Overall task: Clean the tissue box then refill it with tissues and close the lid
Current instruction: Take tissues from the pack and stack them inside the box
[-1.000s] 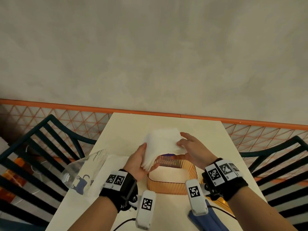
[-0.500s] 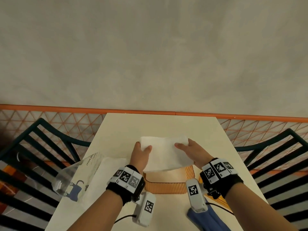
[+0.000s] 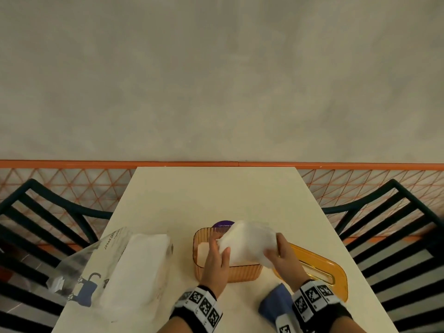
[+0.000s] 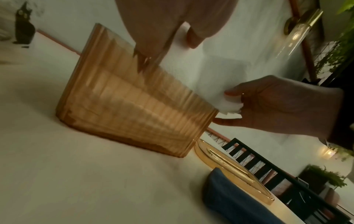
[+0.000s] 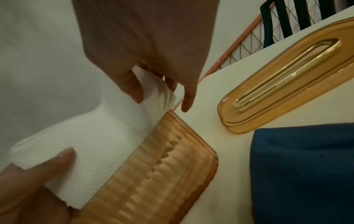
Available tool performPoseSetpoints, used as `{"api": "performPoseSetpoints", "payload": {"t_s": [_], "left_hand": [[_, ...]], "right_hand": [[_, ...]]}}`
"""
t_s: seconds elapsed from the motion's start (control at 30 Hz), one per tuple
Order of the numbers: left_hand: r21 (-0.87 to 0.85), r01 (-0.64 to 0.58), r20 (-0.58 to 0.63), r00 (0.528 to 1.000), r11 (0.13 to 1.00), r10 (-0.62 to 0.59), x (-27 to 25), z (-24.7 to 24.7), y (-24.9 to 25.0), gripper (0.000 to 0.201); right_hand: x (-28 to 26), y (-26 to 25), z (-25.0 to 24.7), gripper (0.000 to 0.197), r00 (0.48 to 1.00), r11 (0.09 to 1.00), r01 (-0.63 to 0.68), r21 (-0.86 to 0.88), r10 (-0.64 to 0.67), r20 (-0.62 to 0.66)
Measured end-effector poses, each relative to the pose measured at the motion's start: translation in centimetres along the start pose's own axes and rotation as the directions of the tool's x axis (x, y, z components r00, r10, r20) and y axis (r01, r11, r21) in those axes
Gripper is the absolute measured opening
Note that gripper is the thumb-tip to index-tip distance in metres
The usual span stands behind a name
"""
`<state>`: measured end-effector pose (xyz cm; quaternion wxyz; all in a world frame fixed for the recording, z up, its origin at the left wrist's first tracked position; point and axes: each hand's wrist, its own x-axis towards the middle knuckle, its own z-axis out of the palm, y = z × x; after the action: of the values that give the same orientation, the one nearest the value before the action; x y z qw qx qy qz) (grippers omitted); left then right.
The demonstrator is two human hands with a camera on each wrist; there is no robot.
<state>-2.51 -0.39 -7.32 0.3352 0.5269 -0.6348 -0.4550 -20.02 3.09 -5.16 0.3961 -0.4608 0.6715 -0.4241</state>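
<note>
I have both hands on a white stack of tissues point(image 3: 247, 241), holding it over the open amber box point(image 3: 228, 272) that stands near the middle of the table point(image 3: 216, 193). My left hand point(image 3: 216, 263) grips the stack's left end, thumb on top and fingers under it; in the left wrist view the fingers point(image 4: 153, 30) reach down past the box's ribbed near wall. My right hand point(image 3: 283, 258) pinches the right end, thumb over the top and fingers curled beneath, and the right wrist view shows that end bunched into folds between thumb and fingers point(image 5: 187, 94), just above the box's right corner. The stack sits tilted, its lower edge against or just inside the box's near rim; I cannot tell how deep it goes, as the hands cover that part. The lid point(image 3: 319, 270), amber with a long slot, lies flat on the table just right of the box, apart from it. A blue cloth point(image 3: 274, 306) lies at the near edge, in front of the lid and beside my right wrist. To the left, well apart from the box, lies a clear printed bag point(image 3: 96, 265) with more white tissues in it. A purple round sticker point(image 3: 223, 224) shows just beyond the box's far wall. Dark chairs point(image 3: 48, 212) stand on either side of the table.
</note>
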Motion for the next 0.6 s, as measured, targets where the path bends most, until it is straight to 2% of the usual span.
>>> {"api": "performPoseSetpoints", "payload": {"t_s": [0.13, 0.23, 0.33, 0.4, 0.5, 0.6], "left_hand": [[0.048, -0.033, -0.093, 0.995, 0.998, 0.037, 0.3, -0.7, 1.9, 0.034], [0.104, -0.048, -0.159, 0.985, 0.993, 0.064, 1.9, -1.9, 3.5, 0.033], [0.100, 0.126, -0.152, 0.982, 0.987, -0.110, 4.6, -2.9, 3.3, 0.036], [0.187, 0.234, -0.101, 0.971, 0.954, -0.218, 5.8, -3.4, 3.0, 0.037], [0.402, 0.293, -0.020, 0.950, 0.868, -0.311, 6.7, -3.7, 2.1, 0.039], [0.540, 0.306, 0.000, 0.932, 0.784, -0.364, 6.9, -3.6, 1.7, 0.035]], "right_hand": [[1.0, -0.7, -0.1, 0.016, 0.999, 0.999, -0.003, -0.053, 0.001, -0.038], [2.2, -2.2, -0.5, 0.018, 0.997, 0.992, -0.066, -0.104, 0.061, -0.044], [4.0, -3.1, -0.2, 0.030, 0.980, 0.941, -0.195, -0.277, 0.201, -0.008], [5.0, -3.4, 0.5, 0.034, 0.959, 0.868, -0.253, -0.428, 0.284, 0.009], [5.3, -4.1, 1.5, 0.034, 0.927, 0.749, -0.282, -0.600, 0.374, 0.032], [5.4, -4.8, 2.4, 0.037, 0.911, 0.658, -0.277, -0.701, 0.412, 0.027]]}}
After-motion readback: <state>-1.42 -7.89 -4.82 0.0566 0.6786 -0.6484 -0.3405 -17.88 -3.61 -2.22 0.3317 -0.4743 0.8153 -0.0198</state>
